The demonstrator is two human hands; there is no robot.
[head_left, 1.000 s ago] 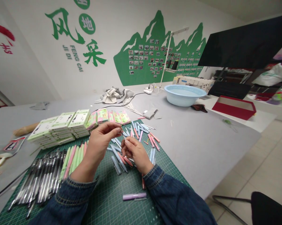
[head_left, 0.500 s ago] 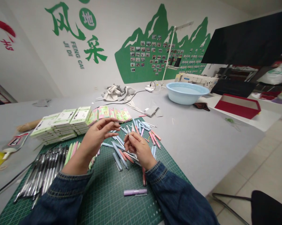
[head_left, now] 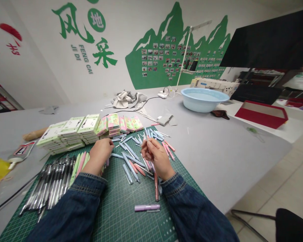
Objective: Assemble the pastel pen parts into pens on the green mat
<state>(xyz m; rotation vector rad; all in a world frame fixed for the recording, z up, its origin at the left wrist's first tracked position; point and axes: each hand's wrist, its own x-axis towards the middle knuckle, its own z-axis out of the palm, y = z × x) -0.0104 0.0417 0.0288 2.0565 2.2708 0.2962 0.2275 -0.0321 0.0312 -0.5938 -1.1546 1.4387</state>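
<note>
My left hand [head_left: 100,154] is low over the left edge of the loose pen parts, its back towards me. Its fingers are curled down and pressed together, and what they grip, if anything, is hidden. Above the heap of blue and pink pen parts [head_left: 130,168], my right hand [head_left: 157,157] is closed in a pinch. Whatever is between its thumb and forefinger is too small to name. A lilac pen cap [head_left: 146,208] lies by itself nearer to me. Green and pink pen barrels [head_left: 79,164] are partly behind my left wrist.
Black-and-clear pens [head_left: 49,183] lie in a row on the green cutting mat [head_left: 118,215]. Stacked white-and-green boxes [head_left: 72,132] and pink-and-green boxes [head_left: 113,121] stand behind. A blue basin [head_left: 204,102], a red box [head_left: 262,116] and a glue tube [head_left: 22,151] are further out.
My left hand has dropped from above the pen parts to the mat's left side, and its spread fingers have curled in. My right hand keeps its pinch. The view has shifted slightly.
</note>
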